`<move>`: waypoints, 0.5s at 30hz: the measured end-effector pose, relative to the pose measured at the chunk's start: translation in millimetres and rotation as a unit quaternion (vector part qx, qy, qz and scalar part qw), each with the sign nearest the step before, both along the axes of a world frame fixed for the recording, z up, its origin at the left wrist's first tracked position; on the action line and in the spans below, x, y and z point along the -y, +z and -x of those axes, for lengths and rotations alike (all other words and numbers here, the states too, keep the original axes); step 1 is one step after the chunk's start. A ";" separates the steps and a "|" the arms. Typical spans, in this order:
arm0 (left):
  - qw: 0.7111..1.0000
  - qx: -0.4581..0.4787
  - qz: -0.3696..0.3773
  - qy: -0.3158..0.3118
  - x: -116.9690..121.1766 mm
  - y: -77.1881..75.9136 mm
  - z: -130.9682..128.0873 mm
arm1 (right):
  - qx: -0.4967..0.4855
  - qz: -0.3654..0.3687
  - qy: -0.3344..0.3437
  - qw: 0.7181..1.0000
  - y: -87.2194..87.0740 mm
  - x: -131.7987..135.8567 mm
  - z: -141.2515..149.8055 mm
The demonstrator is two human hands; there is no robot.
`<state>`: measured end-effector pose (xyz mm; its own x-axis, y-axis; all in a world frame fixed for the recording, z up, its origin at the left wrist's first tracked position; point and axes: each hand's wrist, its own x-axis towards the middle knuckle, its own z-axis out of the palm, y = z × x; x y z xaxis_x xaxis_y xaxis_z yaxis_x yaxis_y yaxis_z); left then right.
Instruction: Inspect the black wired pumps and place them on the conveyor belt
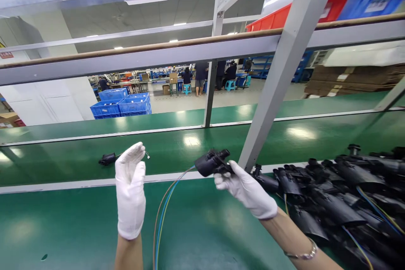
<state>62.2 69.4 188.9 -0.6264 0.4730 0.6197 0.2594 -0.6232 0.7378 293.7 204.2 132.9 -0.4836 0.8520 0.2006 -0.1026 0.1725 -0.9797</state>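
My right hand (245, 190), in a white glove, grips a black pump-like motor unit (210, 163) by its narrow end, above the green bench. Brown, blue and yellow-green wires (166, 206) hang from the unit in a curve towards the bottom of the view. My left hand (131, 190), also gloved in white, is raised with its fingers stretched out and holds nothing. Just beyond it, a smaller black part (107, 159) lies on the green surface behind the pale strip. A thin lead with a small white connector (147, 156) shows past the left fingers.
Many similar black units (335, 202) are heaped on the right of the bench (79, 223). A slanted grey post (278, 67) stands close to my right hand. Blue crates (134, 103) are stacked beyond the bench. Red and blue bins (373, 2) sit on the upper rail. People are in the background.
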 end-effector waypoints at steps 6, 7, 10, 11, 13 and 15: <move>0.999 -0.002 0.016 0.028 5.7 4.1 3.3 | 0.210 -0.118 -0.204 0.949 47.1 -80.2 -3.0; 0.999 -0.002 0.021 0.029 5.5 4.4 3.0 | 0.257 -0.130 -0.234 0.929 54.8 -96.0 -2.3; 0.999 -0.007 0.037 0.024 3.7 3.8 1.3 | 0.377 -0.146 -0.270 0.874 67.8 -134.6 3.5; 0.999 -0.012 0.045 0.024 3.1 3.2 0.9 | 0.410 -0.147 -0.268 0.859 68.6 -142.9 5.9; 0.998 -0.022 0.060 0.025 2.7 1.9 0.6 | 0.466 -0.150 -0.249 0.836 66.1 -151.9 10.7; 0.996 -0.029 0.075 0.027 3.1 0.9 1.0 | 0.507 -0.163 -0.218 0.818 60.4 -153.1 14.1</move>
<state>61.2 66.3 189.8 -0.6182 0.5306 0.5799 0.3340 -0.4905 0.8049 279.6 357.2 193.4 -0.2059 0.9691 0.1362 0.8752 0.2446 -0.4174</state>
